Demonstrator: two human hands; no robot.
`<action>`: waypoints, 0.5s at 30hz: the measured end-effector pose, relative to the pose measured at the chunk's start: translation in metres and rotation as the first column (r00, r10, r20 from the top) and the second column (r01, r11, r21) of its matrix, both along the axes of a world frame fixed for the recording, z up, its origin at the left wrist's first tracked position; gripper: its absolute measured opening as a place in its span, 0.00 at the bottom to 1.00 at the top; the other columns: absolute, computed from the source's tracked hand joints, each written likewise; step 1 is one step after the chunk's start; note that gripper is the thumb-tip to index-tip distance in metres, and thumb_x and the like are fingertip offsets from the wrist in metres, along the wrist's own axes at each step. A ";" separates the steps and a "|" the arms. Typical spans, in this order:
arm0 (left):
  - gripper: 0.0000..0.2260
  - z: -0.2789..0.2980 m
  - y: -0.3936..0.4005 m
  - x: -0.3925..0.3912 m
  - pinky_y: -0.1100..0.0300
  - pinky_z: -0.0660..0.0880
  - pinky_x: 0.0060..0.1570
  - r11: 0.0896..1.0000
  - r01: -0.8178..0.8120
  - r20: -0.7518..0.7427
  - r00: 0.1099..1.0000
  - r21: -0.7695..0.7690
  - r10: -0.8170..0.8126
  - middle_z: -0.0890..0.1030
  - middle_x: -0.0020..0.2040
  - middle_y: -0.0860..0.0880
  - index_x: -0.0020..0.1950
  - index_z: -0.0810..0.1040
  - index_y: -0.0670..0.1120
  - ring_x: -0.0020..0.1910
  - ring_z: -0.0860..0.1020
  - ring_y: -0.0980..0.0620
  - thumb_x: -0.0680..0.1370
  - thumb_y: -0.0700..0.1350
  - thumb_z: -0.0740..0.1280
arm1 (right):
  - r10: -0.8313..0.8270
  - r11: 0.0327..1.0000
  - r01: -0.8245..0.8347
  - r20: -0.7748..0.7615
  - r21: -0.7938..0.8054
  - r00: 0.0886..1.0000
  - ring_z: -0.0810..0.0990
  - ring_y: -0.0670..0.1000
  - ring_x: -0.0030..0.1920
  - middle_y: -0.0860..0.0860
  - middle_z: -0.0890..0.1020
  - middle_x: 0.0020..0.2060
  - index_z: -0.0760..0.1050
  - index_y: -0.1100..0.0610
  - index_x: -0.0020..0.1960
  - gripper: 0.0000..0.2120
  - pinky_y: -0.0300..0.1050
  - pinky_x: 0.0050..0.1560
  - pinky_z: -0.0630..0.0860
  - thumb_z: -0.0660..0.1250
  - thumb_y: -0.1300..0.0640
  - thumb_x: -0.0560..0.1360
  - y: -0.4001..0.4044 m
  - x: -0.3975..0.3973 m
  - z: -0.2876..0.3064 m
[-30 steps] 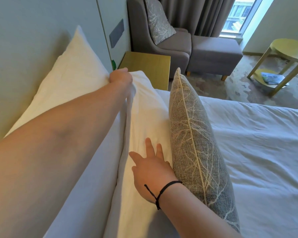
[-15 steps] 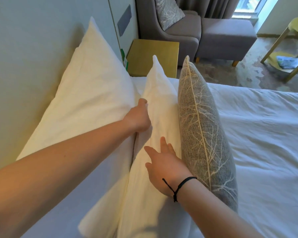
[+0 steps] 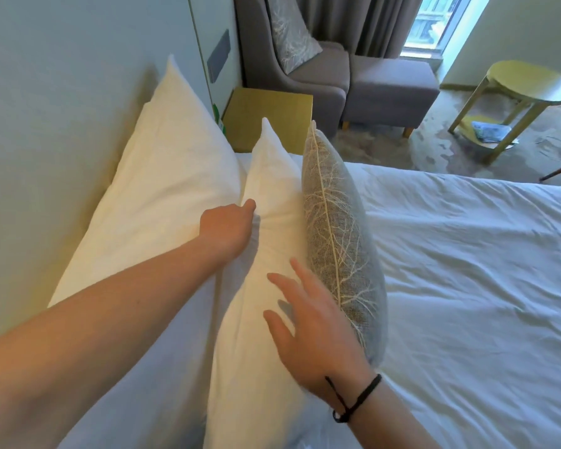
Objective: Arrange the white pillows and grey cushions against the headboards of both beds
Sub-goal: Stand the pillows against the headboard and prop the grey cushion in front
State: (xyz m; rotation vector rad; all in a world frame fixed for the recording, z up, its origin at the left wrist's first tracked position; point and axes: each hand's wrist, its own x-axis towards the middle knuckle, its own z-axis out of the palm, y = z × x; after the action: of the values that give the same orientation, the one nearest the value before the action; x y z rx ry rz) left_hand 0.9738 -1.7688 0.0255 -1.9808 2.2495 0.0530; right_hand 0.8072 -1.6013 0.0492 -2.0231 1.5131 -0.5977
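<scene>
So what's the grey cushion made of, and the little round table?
The grey cushion looks like coarse woven fabric: its weave is grainy, with a pale branch pattern and a corded seam. The round table looks like wood painted matt yellow-green, though its flat colour hides any grain.

smooth cotton pillow (image 3: 266,254), coarse woven cushion (image 3: 340,241)

Both hands (image 3: 227,230) (image 3: 318,332) touch the front pillow (image 3: 266,196) beside the cushion (image 3: 340,241).

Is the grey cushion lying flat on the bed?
No, the grey cushion stands on edge, leaning against the front white pillow.
</scene>
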 end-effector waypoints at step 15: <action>0.50 -0.014 0.114 -0.104 0.36 0.53 0.74 0.850 -0.237 -0.519 0.704 0.471 0.484 0.42 0.81 0.44 0.80 0.50 0.54 0.80 0.45 0.41 0.65 0.82 0.47 | -0.556 0.755 0.376 0.220 0.538 0.801 0.67 0.54 0.71 0.50 0.66 0.74 0.58 0.45 0.76 0.37 0.52 0.68 0.64 0.56 0.29 0.73 -0.058 -0.151 -0.086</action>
State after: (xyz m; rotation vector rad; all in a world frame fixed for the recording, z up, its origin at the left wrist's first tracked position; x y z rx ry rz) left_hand 0.8694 -1.6550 0.0116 -2.3727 1.8477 1.2670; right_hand 0.6560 -1.6589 -0.0370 -1.0746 1.7317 -0.6756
